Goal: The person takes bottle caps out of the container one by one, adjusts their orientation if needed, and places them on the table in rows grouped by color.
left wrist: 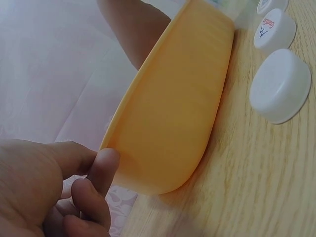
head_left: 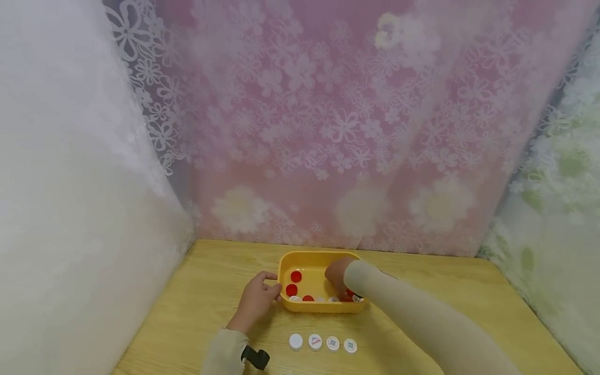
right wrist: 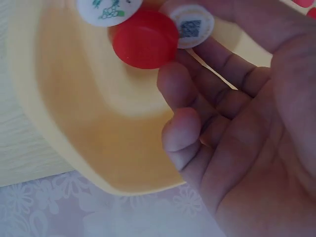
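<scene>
A yellow plastic basin [head_left: 323,308] stands on the table, holding red and white bottle caps. My left hand [head_left: 257,301] pinches its left rim, the thumb [left wrist: 106,165] against the outer wall. My right hand [head_left: 338,275] reaches inside at the right end. In the right wrist view, its fingers are curled and hold a white bottle cap [right wrist: 193,28] printed with a square code. Beside that cap lie a red cap [right wrist: 146,40] and a white cap with green print [right wrist: 108,9]. The right fingertips are partly hidden in the head view.
In front of the basin, several white caps lie in a row, from a plain one [head_left: 296,341] to one with a square code [head_left: 350,346]. The wooden table [head_left: 431,281] meets a pink floral curtain [head_left: 328,156] at the back. Pale cloth hangs at both sides.
</scene>
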`<action>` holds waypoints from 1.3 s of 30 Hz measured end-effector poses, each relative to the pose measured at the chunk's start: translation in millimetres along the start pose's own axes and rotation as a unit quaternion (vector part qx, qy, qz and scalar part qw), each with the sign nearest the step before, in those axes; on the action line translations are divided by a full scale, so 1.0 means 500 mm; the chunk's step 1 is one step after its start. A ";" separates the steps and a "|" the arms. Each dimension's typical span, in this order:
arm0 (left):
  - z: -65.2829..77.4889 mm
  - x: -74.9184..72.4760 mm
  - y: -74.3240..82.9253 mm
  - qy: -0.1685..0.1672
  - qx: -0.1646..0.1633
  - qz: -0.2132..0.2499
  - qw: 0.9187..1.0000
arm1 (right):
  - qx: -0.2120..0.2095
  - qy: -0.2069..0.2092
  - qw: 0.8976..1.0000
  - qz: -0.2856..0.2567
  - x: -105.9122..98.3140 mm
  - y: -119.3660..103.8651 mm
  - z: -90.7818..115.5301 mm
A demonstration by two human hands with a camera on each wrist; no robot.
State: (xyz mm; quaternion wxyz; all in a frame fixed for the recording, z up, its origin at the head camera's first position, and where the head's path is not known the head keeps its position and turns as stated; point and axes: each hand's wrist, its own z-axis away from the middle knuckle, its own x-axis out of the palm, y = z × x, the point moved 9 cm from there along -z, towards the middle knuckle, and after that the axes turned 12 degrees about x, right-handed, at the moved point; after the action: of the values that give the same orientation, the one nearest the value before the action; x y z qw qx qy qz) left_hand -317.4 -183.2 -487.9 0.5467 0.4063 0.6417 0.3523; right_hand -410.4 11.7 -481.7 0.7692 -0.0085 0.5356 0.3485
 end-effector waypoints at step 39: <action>-0.004 0.009 0.000 0.012 -0.031 0.001 0.999 | -0.047 0.027 0.989 -0.136 -0.091 0.078 0.076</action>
State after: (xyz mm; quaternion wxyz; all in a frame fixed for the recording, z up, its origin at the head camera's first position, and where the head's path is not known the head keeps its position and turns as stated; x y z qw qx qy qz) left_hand -319.6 -179.2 -489.5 0.5512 0.3859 0.6362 0.3775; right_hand -409.1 31.7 -413.6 0.7930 -0.1266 0.5335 0.2654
